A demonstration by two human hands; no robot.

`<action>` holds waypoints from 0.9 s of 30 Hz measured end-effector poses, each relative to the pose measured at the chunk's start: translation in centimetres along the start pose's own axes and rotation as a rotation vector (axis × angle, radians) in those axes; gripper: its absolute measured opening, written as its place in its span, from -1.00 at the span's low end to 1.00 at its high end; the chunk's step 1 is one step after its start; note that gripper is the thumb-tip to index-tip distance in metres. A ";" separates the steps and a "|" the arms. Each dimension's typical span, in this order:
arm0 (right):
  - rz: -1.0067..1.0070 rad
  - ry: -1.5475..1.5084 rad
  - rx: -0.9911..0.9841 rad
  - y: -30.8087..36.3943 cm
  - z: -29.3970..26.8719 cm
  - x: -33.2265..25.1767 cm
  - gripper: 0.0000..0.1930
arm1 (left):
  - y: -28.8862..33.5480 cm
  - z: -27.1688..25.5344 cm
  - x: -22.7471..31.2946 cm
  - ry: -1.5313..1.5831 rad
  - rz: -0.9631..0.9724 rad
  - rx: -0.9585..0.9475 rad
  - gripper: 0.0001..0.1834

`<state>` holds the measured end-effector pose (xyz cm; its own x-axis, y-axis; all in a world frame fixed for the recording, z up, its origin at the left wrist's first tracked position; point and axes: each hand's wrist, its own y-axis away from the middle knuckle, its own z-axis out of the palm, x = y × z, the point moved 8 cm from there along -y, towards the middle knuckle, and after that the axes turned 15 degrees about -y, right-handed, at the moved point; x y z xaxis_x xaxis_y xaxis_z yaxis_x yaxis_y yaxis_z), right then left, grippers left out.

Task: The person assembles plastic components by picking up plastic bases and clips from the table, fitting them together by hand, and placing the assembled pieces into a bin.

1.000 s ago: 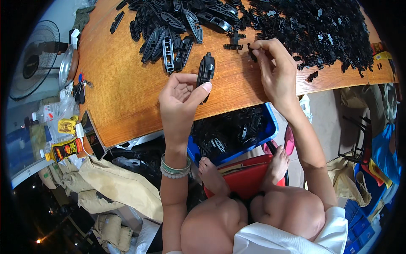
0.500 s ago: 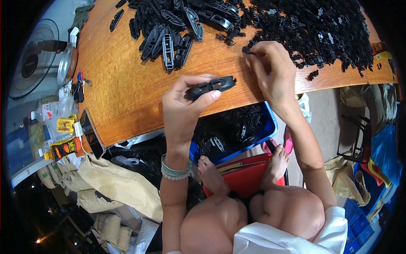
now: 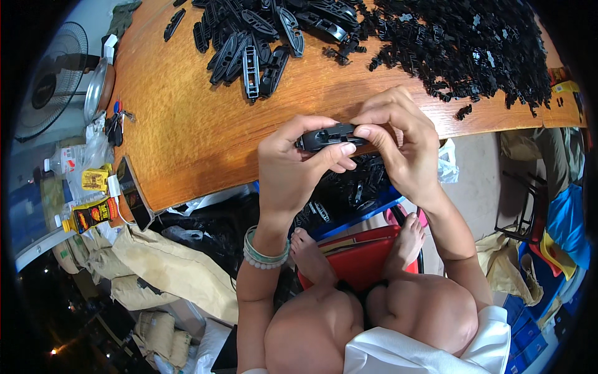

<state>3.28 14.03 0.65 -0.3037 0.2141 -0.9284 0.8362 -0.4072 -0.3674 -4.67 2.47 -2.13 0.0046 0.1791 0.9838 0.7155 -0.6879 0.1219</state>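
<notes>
Above the near edge of the wooden table, a long black plastic part (image 3: 328, 136) is held level between both hands. My left hand (image 3: 298, 154) grips its left end, the thumb along the near side and the fingers behind. At the right end, my right hand (image 3: 398, 134) pinches with thumb and forefinger pressed on the part; any small piece between those fingertips is hidden. Farther back on the table lies a heap of similar long black parts (image 3: 251, 68). Right of that heap spreads a big pile of small black clips (image 3: 461, 56).
Under the table edge stands a blue bin (image 3: 392, 198) with black parts inside. A red stool (image 3: 352, 262) is between my feet. At the left are a phone (image 3: 134, 193), keys (image 3: 116, 124), bottles and a fan (image 3: 53, 81). Brown paper sacks (image 3: 174, 262) lie at lower left.
My right hand has come from the clip pile, left and nearer, onto the right end of the long part. My left hand has shifted slightly right with that part.
</notes>
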 end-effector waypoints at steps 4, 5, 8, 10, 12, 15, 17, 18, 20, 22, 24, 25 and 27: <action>-0.208 0.261 -0.010 0.2 0.1 -1.6 -0.84 | 0.0 -0.1 -0.4 0.060 -0.051 -0.003 -0.77; -0.271 0.325 -0.027 0.4 0.4 -2.0 -0.82 | 0.0 -0.1 -0.3 0.100 -0.046 -0.001 -0.77; 0.095 -0.113 0.043 0.6 0.3 0.7 -0.77 | 0.5 -0.6 0.9 -0.122 0.104 0.023 -0.80; 0.277 -0.191 -0.005 1.0 0.4 1.6 -0.74 | 0.6 -0.4 1.2 -0.158 0.091 -0.013 -0.80; 0.269 -0.210 0.030 1.2 0.1 1.4 -0.77 | 0.7 0.0 1.2 -0.197 0.078 -0.049 -0.80; 0.190 -0.165 0.021 1.5 -0.2 1.1 -0.79 | 0.5 0.1 0.8 -0.097 0.046 -0.060 -0.79; 0.198 -0.167 0.026 1.8 -0.4 1.1 -0.79 | 0.4 0.4 1.0 -0.180 0.143 -0.125 -0.78; 0.208 -0.164 0.032 2.0 -0.5 1.2 -0.79 | 0.5 0.5 0.9 -0.179 0.142 -0.127 -0.78; 0.202 -0.167 0.041 2.2 -0.6 1.4 -0.79 | 0.8 0.6 0.5 -0.166 0.098 -0.064 -0.81; 0.197 -0.160 0.051 2.4 -1.0 1.3 -0.79 | 0.7 1.1 0.3 -0.187 0.116 -0.036 -0.80; 0.195 -0.074 0.026 2.5 -1.3 0.8 -0.80 | 0.5 0.7 0.4 -0.221 0.132 -0.002 -0.79; 0.194 -0.083 0.027 2.7 -1.7 0.7 -0.80 | 0.3 -0.5 1.6 -0.409 0.255 0.107 -0.76; 0.280 -0.016 -0.479 4.2 1.1 1.0 -0.84 | -0.4 -2.6 3.2 -0.762 0.338 0.375 -0.73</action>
<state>5.95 11.61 -1.90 -0.0436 0.1406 -0.9891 0.9990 0.0036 -0.0435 -6.75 1.45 1.32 0.6195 0.5178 0.5900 0.7720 -0.5380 -0.3385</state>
